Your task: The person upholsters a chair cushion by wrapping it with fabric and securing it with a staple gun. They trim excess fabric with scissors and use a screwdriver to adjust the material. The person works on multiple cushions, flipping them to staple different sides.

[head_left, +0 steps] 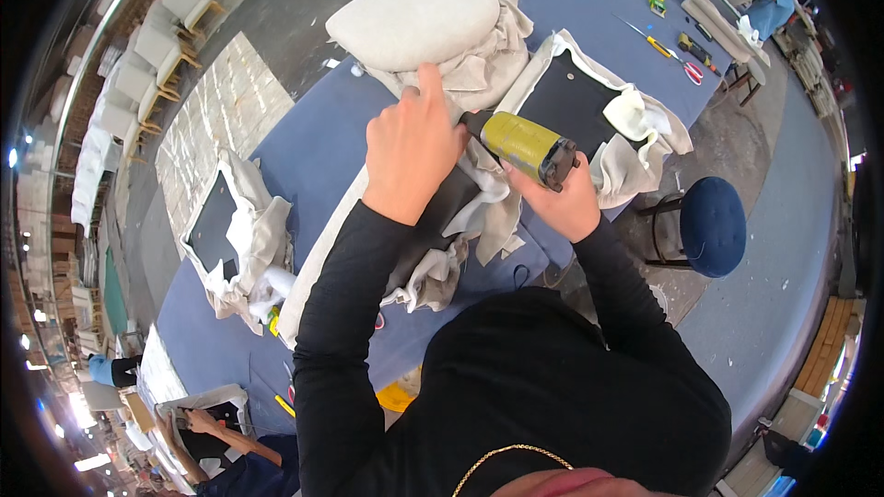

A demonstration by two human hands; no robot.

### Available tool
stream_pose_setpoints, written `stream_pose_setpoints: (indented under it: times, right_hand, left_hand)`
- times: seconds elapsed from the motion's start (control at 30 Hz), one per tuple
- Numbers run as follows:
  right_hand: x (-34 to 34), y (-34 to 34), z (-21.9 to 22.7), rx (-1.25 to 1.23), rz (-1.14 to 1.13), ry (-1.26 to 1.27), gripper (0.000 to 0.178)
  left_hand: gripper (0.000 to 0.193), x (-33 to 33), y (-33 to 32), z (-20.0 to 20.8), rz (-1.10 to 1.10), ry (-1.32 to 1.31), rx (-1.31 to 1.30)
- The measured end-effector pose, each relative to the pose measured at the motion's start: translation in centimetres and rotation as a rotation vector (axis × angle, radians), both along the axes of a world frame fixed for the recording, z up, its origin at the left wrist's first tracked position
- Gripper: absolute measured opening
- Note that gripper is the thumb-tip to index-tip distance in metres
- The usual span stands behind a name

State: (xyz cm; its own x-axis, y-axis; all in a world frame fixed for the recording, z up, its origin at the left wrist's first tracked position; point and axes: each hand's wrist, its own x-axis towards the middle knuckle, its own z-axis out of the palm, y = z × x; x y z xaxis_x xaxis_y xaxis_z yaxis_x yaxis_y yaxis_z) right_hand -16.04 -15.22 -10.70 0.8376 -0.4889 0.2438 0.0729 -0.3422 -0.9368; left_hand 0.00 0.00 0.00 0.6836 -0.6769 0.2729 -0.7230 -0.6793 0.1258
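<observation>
My right hand point(564, 204) is wrapped round a yellow-green staple gun point(520, 143), its dark nose pointing left toward my other hand. My left hand point(414, 149) is closed with its index finger stretched away from me; the curled fingertips are hidden, and what they hold cannot be made out. Both hands are over a beige upholstered panel point(324, 262) with a dark underside point(433, 225). Loose beige fabric point(433, 278) bunches along its near side. Just beyond my left hand rests a padded beige cushion point(414, 14) with crumpled cloth point(493, 60) beside it.
More fabric-edged panels lie on the blue table point(304, 143), one at left point(210, 230), one at right point(571, 92). Red-handled scissors point(692, 74) and another tool point(697, 51) are at far right. A blue stool point(712, 226) stands beside the table. Another person's hands point(203, 423) work at lower left.
</observation>
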Motion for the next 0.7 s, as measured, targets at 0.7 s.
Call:
stream_pose_setpoints:
  times: [0.7]
  right_hand:
    - [-0.2, 0.3, -0.3, -0.315, 0.014, -0.033, 0.042]
  left_hand:
    - [0.072, -0.4, 0.5, 0.3, -0.039, 0.028, -0.052]
